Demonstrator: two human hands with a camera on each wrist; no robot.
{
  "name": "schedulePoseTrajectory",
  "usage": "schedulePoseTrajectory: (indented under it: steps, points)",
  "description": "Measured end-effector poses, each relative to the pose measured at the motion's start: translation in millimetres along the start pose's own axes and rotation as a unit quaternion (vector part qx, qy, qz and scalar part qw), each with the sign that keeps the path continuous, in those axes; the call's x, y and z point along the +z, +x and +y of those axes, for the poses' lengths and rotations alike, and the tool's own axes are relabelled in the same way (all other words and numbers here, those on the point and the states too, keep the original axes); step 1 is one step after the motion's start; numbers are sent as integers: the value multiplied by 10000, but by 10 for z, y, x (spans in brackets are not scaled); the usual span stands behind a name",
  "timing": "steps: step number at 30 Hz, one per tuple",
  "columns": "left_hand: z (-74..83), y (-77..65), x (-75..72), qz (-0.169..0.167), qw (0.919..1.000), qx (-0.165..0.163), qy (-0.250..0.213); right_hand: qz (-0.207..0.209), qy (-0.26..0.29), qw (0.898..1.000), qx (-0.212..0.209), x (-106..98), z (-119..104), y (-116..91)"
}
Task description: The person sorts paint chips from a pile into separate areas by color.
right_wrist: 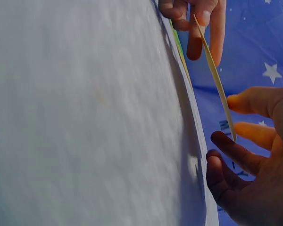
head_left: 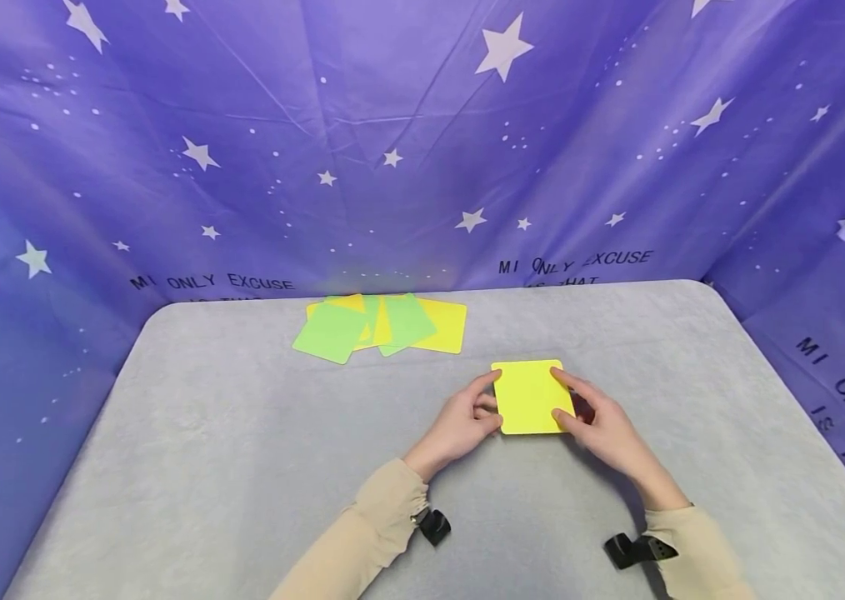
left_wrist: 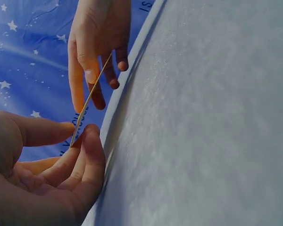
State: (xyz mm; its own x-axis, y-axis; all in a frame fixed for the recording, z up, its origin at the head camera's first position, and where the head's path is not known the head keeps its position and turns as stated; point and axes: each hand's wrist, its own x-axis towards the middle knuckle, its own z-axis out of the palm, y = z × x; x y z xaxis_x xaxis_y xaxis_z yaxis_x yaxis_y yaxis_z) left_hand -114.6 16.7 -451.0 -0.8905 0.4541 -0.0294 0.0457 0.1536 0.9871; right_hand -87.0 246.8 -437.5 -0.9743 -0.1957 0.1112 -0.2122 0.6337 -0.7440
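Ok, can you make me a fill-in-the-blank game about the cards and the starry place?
1. The colour of the card held between the left hand and the right hand is ____.
2. Besides yellow, the other card colour in the pile at the far edge of the table is ____.
3. Of the two hands, the one nearer the pile is the ____ one.
4. The stars on the curtain are coloured ____.

Missing words: yellow; green; left; white.

Thin yellow square card point(head_left: 531, 397), rounded corners, looks slightly bowed edge-on. It's up in the air around 4 o'clock in the head view, left hand point(head_left: 460, 427) pinching its 9 o'clock side, right hand point(head_left: 610, 432) its 3 o'clock.
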Motion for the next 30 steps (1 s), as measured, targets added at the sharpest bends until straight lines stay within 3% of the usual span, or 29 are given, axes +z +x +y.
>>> schedulePoseTrajectory:
  steps: [5, 11, 15, 20, 26, 30]
  points:
    - [-37, 107, 73, 80, 9991, -177, 373, -181, -450, 9985, -248, -48, 92, 21]
    - [19, 170, 126, 333, 9950, -685, 649, -421, -743, 9958, -345, -34, 150, -5]
    - [33, 180, 151, 437, 9910, -526, 1153, -508, -822, 9949, -282, -24, 165, -9]
    - [30, 186, 164, 493, 9800, -227, 1915, -596, -868, 9942, -223, -26, 169, -5]
    - [17, 220, 117, 256, 9865, -580, 1509, -641, -905, 9937, -185, -21, 179, 4]
    - [14, 231, 104, 199, 9865, -722, 1457, -595, -1042, 9923, -297, -10, 184, 18]
